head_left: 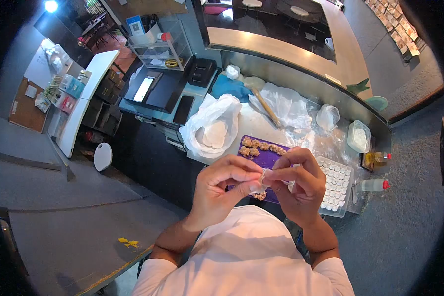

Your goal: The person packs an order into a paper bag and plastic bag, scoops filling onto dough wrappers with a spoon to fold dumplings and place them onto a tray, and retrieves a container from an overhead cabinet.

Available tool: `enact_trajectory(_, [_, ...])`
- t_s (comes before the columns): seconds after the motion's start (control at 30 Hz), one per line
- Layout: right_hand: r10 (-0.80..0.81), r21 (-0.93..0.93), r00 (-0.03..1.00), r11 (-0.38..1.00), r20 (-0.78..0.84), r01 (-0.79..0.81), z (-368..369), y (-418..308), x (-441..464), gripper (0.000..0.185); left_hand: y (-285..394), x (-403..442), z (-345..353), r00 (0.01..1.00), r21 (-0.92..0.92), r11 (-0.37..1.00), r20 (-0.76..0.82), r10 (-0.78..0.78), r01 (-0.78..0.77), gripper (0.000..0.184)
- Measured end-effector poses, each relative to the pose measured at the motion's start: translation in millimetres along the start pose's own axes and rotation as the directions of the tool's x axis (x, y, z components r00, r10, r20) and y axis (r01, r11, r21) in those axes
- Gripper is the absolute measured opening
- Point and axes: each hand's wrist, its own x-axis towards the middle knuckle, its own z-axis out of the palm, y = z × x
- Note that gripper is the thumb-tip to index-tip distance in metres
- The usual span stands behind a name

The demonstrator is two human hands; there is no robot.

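Note:
My left hand (pixel 224 185) and my right hand (pixel 301 185) meet in front of my chest. Between their fingertips they pinch a small pale dumpling (pixel 263 177), mostly hidden by the fingers. Below them lies a purple board (pixel 264 159), partly covered by my hands. Lumps of minced filling (pixel 250 147) sit along its far side, and more filling (pixel 259 196) shows near its close edge. Right of my right hand stands a clear plastic tray (pixel 335 214) with several rows of small white rounds (pixel 334 185).
A plastic bag (pixel 192 130) with dough (pixel 214 134) lies left of the board. Beyond are a rolling pin (pixel 266 109) and plastic sheeting (pixel 286 106). To the right stand a tub of white powder (pixel 359 137), an oil bottle (pixel 376 157) and a red-capped bottle (pixel 374 185).

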Motion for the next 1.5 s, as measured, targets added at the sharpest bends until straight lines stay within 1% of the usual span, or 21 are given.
enact_trajectory(0.03, [-0.013,0.012,1.000,1.000,0.018,0.012,-1,-1,1,0.026,1,-1,-1,0.999,0.015,0.999,0.020,0.028,-0.028,0.011])
enact_trajectory(0.1, [-0.038,0.035,0.998,0.999,0.052,0.036,-4,-3,4,0.027,9,-4,-1,0.999,0.164,0.986,0.007,0.038,-0.038,0.014])
enact_trajectory(0.2, [0.121,0.157,0.992,0.980,0.033,-0.125,-1,-4,6,0.028,18,-4,0,0.995,0.348,0.932,0.004,0.104,-0.099,0.015])
enact_trajectory(0.3, [0.056,0.230,0.979,0.968,0.197,-0.102,-7,5,10,0.028,26,-1,-2,0.979,0.455,0.869,0.051,0.196,-0.197,0.015])
enact_trajectory(0.33, [0.074,0.261,0.976,0.957,0.203,-0.126,-7,3,11,0.022,26,2,-4,0.972,0.484,0.844,0.080,0.221,-0.232,0.016])
enact_trajectory(0.4, [0.033,0.230,0.980,0.970,0.197,-0.079,-8,4,13,0.021,25,3,-4,0.974,0.465,0.858,0.055,0.219,-0.219,0.017])
enact_trajectory(0.47, [0.023,0.203,0.981,0.977,0.195,-0.063,-8,4,13,0.020,23,-2,1,0.987,0.362,0.924,-0.053,0.150,-0.121,0.017])
enact_trajectory(0.57, [0.069,0.194,0.980,0.975,0.185,-0.105,-2,-2,13,0.019,21,-3,-3,0.996,0.367,0.927,-0.017,0.092,-0.079,0.018])
enact_trajectory(0.63, [0.113,0.226,0.979,0.962,0.171,-0.151,1,-4,11,0.019,20,-2,-1,0.994,0.346,0.933,-0.021,0.111,-0.097,0.017])
enact_trajectory(0.73, [0.016,0.342,0.964,0.933,0.266,-0.110,-8,8,16,0.018,25,-1,-1,0.994,0.336,0.936,-0.001,0.111,-0.104,0.016])
enact_trajectory(0.83, [0.157,0.480,0.944,0.829,0.291,-0.286,-8,13,8,0.019,26,1,-1,0.993,0.343,0.932,0.025,0.114,-0.115,0.015])
enact_trajectory(0.93, [0.095,0.408,0.959,0.890,0.268,-0.202,-10,21,3,0.021,28,3,-1,0.994,0.365,0.925,0.046,0.099,-0.109,0.017])
enact_trajectory(1.03, [0.261,0.480,0.939,0.809,0.226,-0.340,-9,4,5,0.024,33,7,4,0.995,0.352,0.931,0.018,0.098,-0.098,0.021])
enact_trajectory(1.07, [0.170,0.445,0.953,0.854,0.251,-0.270,-10,11,2,0.023,34,8,7,0.995,0.271,0.958,-0.013,0.094,-0.087,0.023])
enact_trajectory(1.1, [0.194,0.488,0.951,0.823,0.240,-0.291,-9,11,-1,0.022,35,9,10,0.995,0.188,0.979,-0.044,0.091,-0.081,0.025])
enact_trajectory(1.17, [0.245,0.566,0.946,0.758,0.212,-0.323,-8,10,-6,0.020,36,7,17,0.991,-0.129,0.989,-0.122,0.051,-0.067,0.029])
enact_trajectory(1.2, [0.251,0.590,0.951,0.745,0.182,-0.310,-8,9,-5,0.017,33,4,12,0.993,-0.090,0.995,-0.111,0.041,-0.051,0.029])
enact_trajectory(1.3, [0.261,0.614,0.955,0.734,0.142,-0.292,-10,8,-4,0.019,27,1,2,0.992,0.118,0.985,0.023,0.122,-0.124,0.025])
enact_trajectory(1.33, [0.261,0.580,0.955,0.761,0.138,-0.292,-10,4,-3,0.020,27,-2,3,0.995,0.125,0.987,0.005,0.097,-0.096,0.022])
enact_trajectory(1.4, [0.267,0.509,0.955,0.808,0.133,-0.297,-11,-6,1,0.021,28,-1,1,0.989,0.197,0.969,0.027,0.144,-0.147,0.021])
enact_trajectory(1.5, [0.090,0.165,0.993,0.981,0.072,-0.101,-10,-11,6,0.024,31,1,1,0.979,0.260,0.944,0.068,0.194,-0.205,0.020])
